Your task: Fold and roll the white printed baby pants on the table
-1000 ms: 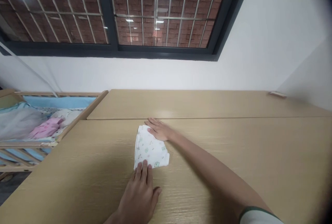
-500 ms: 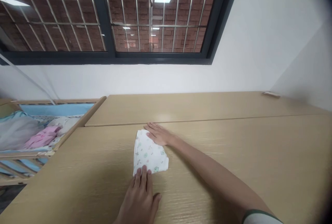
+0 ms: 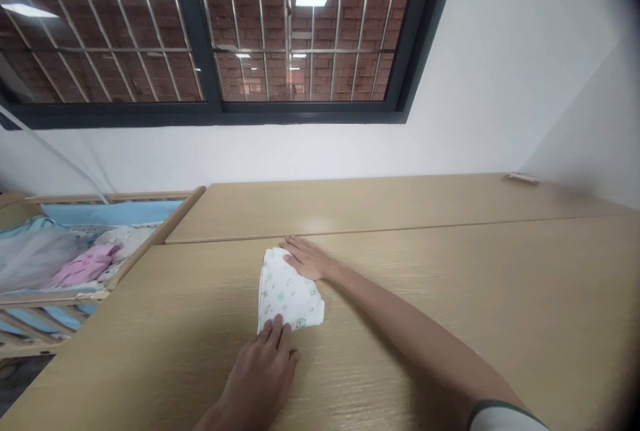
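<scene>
A small folded white cloth (image 3: 289, 290) with a pale green print lies on the light wooden table (image 3: 450, 284). My right hand (image 3: 306, 259) rests flat on its far end, fingers stretched out and pressed on the fabric. My left hand (image 3: 260, 371) lies palm down at the near end, its fingertips on the cloth's near edge. Neither hand grips anything.
A wooden cot (image 3: 75, 251) stands to the left of the table, holding blue bedding and a pink garment (image 3: 83, 264). A barred window (image 3: 210, 31) fills the wall above. A small flat object (image 3: 521, 178) lies at the table's far right edge.
My left hand has drawn slightly back toward me and turned, fingertips still on the near edge. The right hand and the cloth have hardly moved.
</scene>
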`<state>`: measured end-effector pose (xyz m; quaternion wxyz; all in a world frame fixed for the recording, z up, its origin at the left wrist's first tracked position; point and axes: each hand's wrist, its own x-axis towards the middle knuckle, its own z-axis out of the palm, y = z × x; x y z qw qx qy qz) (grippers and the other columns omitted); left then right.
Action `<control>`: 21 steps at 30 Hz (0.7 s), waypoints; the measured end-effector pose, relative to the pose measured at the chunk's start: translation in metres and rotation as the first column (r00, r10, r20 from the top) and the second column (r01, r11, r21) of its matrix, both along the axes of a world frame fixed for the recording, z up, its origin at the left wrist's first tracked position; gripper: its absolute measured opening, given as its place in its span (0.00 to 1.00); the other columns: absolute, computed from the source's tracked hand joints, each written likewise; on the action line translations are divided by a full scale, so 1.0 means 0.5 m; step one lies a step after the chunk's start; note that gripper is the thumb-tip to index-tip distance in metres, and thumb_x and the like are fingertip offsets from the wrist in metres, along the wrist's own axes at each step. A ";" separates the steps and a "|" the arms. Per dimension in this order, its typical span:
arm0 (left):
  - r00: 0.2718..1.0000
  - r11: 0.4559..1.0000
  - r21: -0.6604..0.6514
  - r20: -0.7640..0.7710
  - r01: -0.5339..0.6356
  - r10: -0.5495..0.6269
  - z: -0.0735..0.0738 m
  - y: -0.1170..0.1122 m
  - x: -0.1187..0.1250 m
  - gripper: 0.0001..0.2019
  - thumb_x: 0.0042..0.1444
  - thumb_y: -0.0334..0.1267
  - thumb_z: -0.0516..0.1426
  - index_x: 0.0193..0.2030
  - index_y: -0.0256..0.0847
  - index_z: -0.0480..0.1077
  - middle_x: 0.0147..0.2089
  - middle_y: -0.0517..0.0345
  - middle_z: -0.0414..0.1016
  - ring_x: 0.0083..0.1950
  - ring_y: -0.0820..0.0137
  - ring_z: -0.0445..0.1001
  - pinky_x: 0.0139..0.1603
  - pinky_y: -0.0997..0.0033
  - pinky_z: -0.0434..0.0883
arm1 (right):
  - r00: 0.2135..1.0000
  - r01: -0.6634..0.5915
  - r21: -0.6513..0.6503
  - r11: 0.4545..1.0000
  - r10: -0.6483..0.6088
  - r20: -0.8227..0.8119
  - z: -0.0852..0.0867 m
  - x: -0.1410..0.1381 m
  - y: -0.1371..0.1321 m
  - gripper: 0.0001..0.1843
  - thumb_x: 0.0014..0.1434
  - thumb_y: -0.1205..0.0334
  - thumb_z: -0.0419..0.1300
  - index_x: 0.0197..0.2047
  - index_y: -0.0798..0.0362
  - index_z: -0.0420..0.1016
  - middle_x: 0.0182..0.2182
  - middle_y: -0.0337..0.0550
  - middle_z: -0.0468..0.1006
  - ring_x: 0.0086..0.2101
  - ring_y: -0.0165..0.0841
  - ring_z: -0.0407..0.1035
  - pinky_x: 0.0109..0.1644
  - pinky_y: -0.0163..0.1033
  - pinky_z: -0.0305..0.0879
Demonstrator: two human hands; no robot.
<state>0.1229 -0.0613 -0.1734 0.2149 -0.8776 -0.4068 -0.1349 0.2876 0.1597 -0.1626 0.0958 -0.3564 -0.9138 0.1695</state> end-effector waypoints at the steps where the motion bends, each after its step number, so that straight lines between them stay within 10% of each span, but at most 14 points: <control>1: 1.000 1.000 0.007 -0.009 0.005 -0.005 0.001 0.001 0.000 0.12 0.64 0.27 0.50 0.44 0.33 0.75 0.51 0.39 0.79 0.55 0.53 0.78 0.50 0.56 0.80 | 1.000 -0.002 0.001 1.000 0.002 -0.002 -0.001 0.000 0.001 0.37 0.73 0.40 0.35 0.74 0.54 0.53 0.73 0.51 0.48 0.72 0.40 0.40 0.75 0.48 0.35; 12: 0.999 0.998 0.055 0.024 -0.036 0.035 0.000 0.000 0.006 0.17 0.66 0.34 0.47 0.51 0.27 0.74 0.52 0.33 0.78 0.52 0.51 0.80 0.46 0.58 0.82 | 0.999 0.000 0.036 0.999 0.001 -0.035 -0.015 0.000 0.010 0.34 0.74 0.42 0.37 0.72 0.52 0.58 0.72 0.51 0.52 0.71 0.41 0.45 0.74 0.51 0.39; 21: 0.997 0.979 -0.201 0.061 -0.031 0.045 -0.046 0.018 -0.020 0.17 0.64 0.25 0.47 0.55 0.29 0.70 0.57 0.32 0.75 0.59 0.50 0.76 0.51 0.54 0.80 | 0.999 0.014 0.064 0.998 -0.011 -0.049 -0.014 -0.001 0.003 0.31 0.74 0.44 0.39 0.70 0.50 0.61 0.71 0.51 0.55 0.70 0.41 0.48 0.73 0.51 0.43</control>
